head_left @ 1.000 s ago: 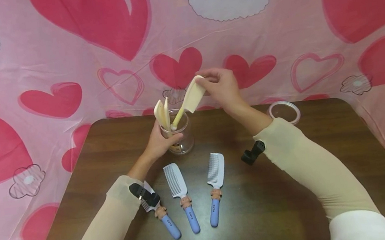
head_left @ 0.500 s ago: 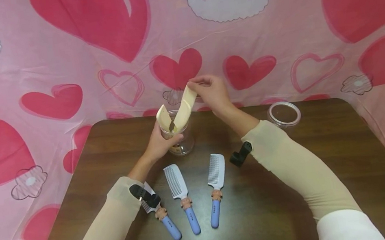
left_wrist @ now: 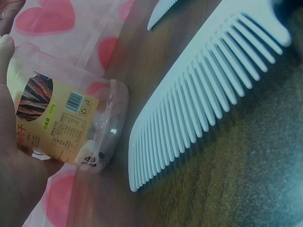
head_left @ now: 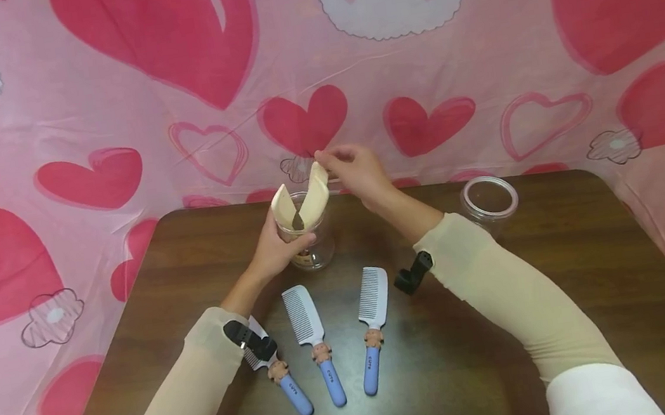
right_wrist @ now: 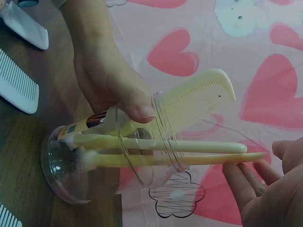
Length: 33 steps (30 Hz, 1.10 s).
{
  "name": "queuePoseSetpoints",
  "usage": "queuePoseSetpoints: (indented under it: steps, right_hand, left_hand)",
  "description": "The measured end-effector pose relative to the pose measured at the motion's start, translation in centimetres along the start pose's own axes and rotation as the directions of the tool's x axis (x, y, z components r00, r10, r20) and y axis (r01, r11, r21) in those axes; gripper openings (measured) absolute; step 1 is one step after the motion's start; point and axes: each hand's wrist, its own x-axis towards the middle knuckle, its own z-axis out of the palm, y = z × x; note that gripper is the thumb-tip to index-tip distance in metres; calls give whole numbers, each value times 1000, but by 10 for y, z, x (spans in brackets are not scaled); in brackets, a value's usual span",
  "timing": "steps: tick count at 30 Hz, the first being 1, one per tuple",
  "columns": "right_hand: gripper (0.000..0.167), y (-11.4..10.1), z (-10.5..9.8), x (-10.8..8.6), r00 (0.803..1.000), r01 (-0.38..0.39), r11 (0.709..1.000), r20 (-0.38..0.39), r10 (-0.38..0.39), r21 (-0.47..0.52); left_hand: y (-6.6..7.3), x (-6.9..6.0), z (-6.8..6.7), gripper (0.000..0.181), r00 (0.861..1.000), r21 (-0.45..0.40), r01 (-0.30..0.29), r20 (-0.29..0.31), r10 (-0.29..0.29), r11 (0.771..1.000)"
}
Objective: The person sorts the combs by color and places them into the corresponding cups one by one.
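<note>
A clear jar [head_left: 316,246] with a printed label stands tilted toward the back of the table, my left hand [head_left: 274,247] gripping its side. Several pale yellow combs stand handle-down in it, one comb [right_wrist: 203,97] leaning to the left hand's side in the right wrist view. My right hand [head_left: 361,174] is at the upper end of another yellow comb [head_left: 319,171], its fingertips touching it. That comb's handle reaches down inside the jar [right_wrist: 66,194] in the right wrist view.
Three white-and-blue combs lie in front of the jar: a left comb [head_left: 296,395], a middle comb [head_left: 331,381] and a right comb [head_left: 372,368]. A round clear lid or container with a pale rim [head_left: 513,200] is at the back right. A pink heart-patterned cloth [head_left: 147,70] hangs behind the table.
My right hand has moved left and down, and the yellow comb at its fingertips has sunk deeper into the jar. My left hand has kept its place on the jar.
</note>
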Motion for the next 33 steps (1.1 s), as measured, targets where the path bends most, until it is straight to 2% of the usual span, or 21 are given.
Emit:
queuePoseSetpoints:
  steps: [3, 5, 7, 9, 13, 16, 19, 21, 23, 26, 29, 31, 33]
  right_hand:
    - [42, 2, -1, -2, 1000, -10, 1000, 25, 10, -14]
    - [42, 2, -2, -2, 999, -12, 1000, 40, 12, 5]
    - [42, 2, -2, -3, 999, -16, 999, 49, 15, 29]
    - [42, 3, -3, -4, 998, -19, 999, 57, 17, 40]
    - [43, 4, -5, -4, 996, -8, 999, 84, 4, 42]
    - [45, 4, -10, -6, 993, 26, 1000, 120, -23, -18]
    - [50, 5, -19, -9, 982, 107, 980, 173, -78, -169]
    - [51, 4, -26, -14, 968, 184, 943, 217, -125, -278]
    - [51, 3, -34, -18, 947, 266, 893, 269, -174, -362]
    - [54, 2, -45, -25, 911, 377, 802, 339, -233, -462]
    - [60, 2, -58, -31, 876, 467, 690, 394, -278, -553]
    - [64, 3, -68, -36, 865, 492, 636, 413, -283, -595]
    - [68, 5, -79, -41, 867, 491, 601, 418, -271, -630]
  left_hand:
    - [6, -1, 1, 92, 1000, -40, -22, 9, 22, 999]
    - [13, -3, 2, 87, 999, -79, -45, 12, 46, 996]
    - [15, -3, 3, 84, 998, -107, -55, 14, 57, 993]
    - [11, -3, 2, 84, 997, -108, -73, 7, 74, 991]
    - [-4, 2, 2, 85, 996, -91, -90, -6, 90, 992]
    - [-6, 3, 2, 84, 996, -95, -92, -9, 92, 991]
    - [-5, 3, 3, 84, 996, -103, -87, -7, 87, 991]
    - [-5, 3, 4, 84, 996, -106, -85, -5, 85, 991]
    - [-4, 3, 4, 84, 996, -105, -86, -6, 86, 991]
    - [-4, 3, 4, 84, 996, -107, -91, -9, 90, 990]
    - [-2, 2, 4, 83, 996, -114, -85, -10, 85, 990]
    - [-2, 1, 4, 83, 997, -123, -75, -9, 75, 990]
    - [-1, 1, 4, 82, 998, -134, -69, -8, 68, 989]
